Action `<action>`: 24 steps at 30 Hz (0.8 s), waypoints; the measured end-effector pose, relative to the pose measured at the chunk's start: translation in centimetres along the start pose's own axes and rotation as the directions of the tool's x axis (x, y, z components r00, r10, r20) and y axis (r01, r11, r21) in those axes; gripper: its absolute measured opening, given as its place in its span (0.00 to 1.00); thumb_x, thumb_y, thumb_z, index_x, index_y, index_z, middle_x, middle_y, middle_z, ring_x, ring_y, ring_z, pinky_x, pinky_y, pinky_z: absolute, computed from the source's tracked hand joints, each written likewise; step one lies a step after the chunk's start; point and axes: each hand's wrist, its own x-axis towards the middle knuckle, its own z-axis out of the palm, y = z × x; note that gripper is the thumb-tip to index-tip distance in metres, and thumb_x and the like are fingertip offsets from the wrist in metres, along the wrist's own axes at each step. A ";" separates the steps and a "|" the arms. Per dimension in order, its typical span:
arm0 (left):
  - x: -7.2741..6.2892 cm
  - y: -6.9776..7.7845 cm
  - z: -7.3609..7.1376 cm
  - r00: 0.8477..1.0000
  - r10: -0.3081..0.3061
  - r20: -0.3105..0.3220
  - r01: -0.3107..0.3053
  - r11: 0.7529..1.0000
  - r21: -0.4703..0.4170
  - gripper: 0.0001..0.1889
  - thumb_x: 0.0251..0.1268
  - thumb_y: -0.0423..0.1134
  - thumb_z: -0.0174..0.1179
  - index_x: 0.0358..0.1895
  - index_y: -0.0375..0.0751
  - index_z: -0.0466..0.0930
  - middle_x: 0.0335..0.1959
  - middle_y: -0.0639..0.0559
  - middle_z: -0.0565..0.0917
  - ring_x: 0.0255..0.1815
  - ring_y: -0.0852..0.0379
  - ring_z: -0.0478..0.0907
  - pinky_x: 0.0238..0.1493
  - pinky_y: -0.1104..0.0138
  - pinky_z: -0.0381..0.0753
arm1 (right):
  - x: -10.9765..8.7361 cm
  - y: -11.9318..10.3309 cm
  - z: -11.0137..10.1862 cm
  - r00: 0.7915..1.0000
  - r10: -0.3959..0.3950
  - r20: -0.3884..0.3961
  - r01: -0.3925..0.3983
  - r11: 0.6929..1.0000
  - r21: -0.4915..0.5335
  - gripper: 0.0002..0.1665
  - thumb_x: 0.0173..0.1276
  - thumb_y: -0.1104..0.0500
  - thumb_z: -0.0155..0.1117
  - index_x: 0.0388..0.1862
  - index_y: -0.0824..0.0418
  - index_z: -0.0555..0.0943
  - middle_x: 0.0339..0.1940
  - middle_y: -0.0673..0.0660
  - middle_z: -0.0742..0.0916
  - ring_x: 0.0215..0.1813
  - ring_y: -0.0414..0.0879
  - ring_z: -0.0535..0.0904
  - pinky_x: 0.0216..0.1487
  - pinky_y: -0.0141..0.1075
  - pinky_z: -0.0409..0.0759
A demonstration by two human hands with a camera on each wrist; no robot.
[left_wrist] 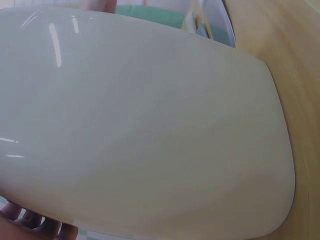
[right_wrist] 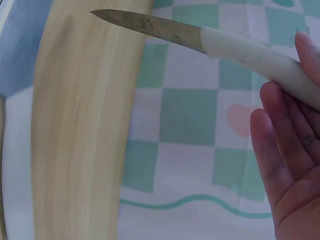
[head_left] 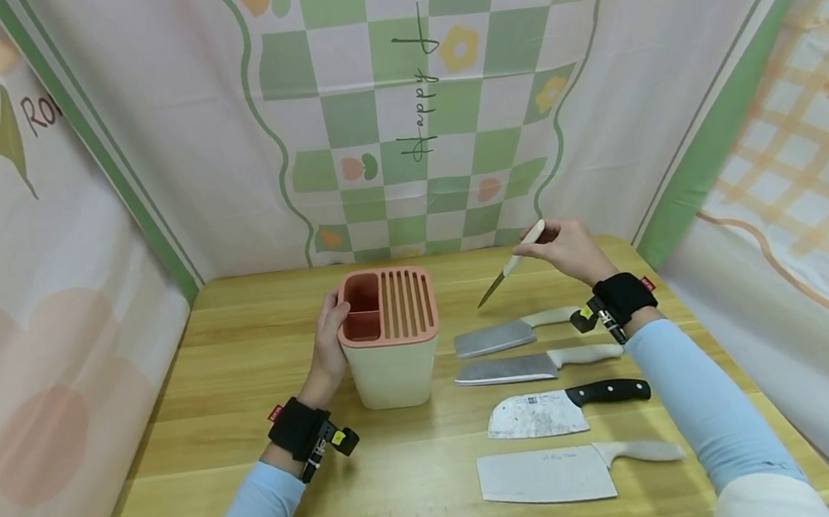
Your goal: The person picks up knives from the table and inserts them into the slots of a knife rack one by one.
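Observation:
In my right hand (head_left: 565,249), a small paring knife (head_left: 512,263) is pinched by its white handle, blade slanting down to the left above the table. The right wrist view shows its stained blade (right_wrist: 155,27) clear of the tabletop. My left hand (head_left: 327,339) grips the left side of a cream knife holder (head_left: 394,374), thumb on its pink rim. That holder stands upright, with a slotted section at right and two open compartments at left. Below the right hand lie a cleaver (head_left: 495,338) and another white-handled knife (head_left: 508,369).
Nearer the front lie a black-handled knife (head_left: 538,414) and a large cleaver (head_left: 546,476), handles pointing right. All rest on a wooden table (head_left: 245,441). A checked cloth (head_left: 407,101) hangs behind the far edge, with patterned cloths on both sides.

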 end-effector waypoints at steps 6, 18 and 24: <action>0.0 -0.1 -0.1 1.000 -0.002 -0.006 0.002 1.000 -0.006 0.31 0.78 0.49 0.36 0.79 0.38 0.58 0.73 0.38 0.69 0.69 0.46 0.69 0.63 0.72 0.76 | -0.1 -2.0 0.1 0.997 -0.074 -0.015 0.074 0.997 0.020 0.14 0.73 0.52 0.72 0.51 0.58 0.87 0.41 0.47 0.90 0.40 0.40 0.84 0.42 0.30 0.77; 0.0 -0.1 0.0 1.000 0.005 -0.009 -0.005 1.000 -0.020 0.32 0.78 0.48 0.37 0.79 0.38 0.59 0.73 0.38 0.69 0.68 0.50 0.70 0.63 0.72 0.76 | -0.7 -8.7 -0.2 0.977 -0.215 0.001 0.198 0.903 0.380 0.13 0.78 0.59 0.64 0.55 0.66 0.82 0.48 0.48 0.90 0.53 0.38 0.89 0.56 0.30 0.85; 0.1 -0.1 0.1 1.000 0.007 -0.007 -0.008 1.000 -0.025 0.32 0.78 0.49 0.37 0.79 0.38 0.58 0.73 0.38 0.69 0.67 0.53 0.70 0.63 0.72 0.76 | -1.1 -11.9 0.3 0.939 -0.327 -0.105 0.337 0.820 0.462 0.14 0.76 0.64 0.64 0.56 0.69 0.82 0.47 0.51 0.90 0.49 0.40 0.89 0.54 0.30 0.86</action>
